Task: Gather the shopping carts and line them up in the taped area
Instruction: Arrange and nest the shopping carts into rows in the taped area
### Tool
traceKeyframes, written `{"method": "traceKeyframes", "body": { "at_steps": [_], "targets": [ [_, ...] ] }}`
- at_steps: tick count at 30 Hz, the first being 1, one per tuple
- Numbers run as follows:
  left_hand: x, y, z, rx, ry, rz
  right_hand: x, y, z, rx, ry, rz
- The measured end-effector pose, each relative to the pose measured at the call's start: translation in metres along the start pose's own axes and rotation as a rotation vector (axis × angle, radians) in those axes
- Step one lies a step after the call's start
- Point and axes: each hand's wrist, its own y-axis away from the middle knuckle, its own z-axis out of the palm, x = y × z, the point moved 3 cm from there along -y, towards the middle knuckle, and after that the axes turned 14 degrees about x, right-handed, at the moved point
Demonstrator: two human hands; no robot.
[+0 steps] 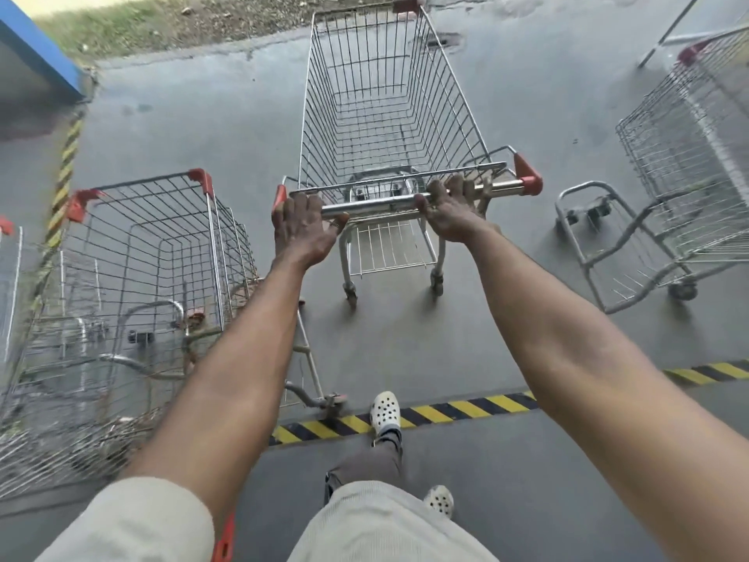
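A wire shopping cart (385,95) with red corner caps stands straight ahead of me on the grey concrete. My left hand (302,225) grips the left end of its chrome handle bar (377,204) and my right hand (450,208) grips the bar right of centre. A second cart (138,253) stands close at my left, beside my left forearm. A third cart (668,188) stands apart at the right, angled away. Yellow-and-black tape (446,413) runs across the floor under my forward foot, and another tape strip (65,176) runs along the left edge.
A blue-edged panel (36,58) stands at the far left. Grass and dirt (182,22) lie beyond the concrete's far edge. A thin pole (668,30) leans at the top right. Open concrete lies between the middle cart and the right cart.
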Motion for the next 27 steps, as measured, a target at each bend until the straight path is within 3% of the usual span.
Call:
{"method": "traceKeyframes", "body": {
  "at_steps": [10, 21, 27],
  "targets": [
    [0.013, 0.117, -0.016, -0.031, 0.093, -0.083, 0.028, 0.102, 0.017, 0.058, 0.033, -0.026],
    [-0.022, 0.222, -0.021, -0.082, 0.068, -0.151, 0.015, 0.213, 0.038, 0.125, 0.041, -0.116],
    [-0.009, 0.283, -0.026, -0.131, 0.226, -0.252, 0.024, 0.263, 0.043, 0.181, 0.064, -0.169]
  ]
}}
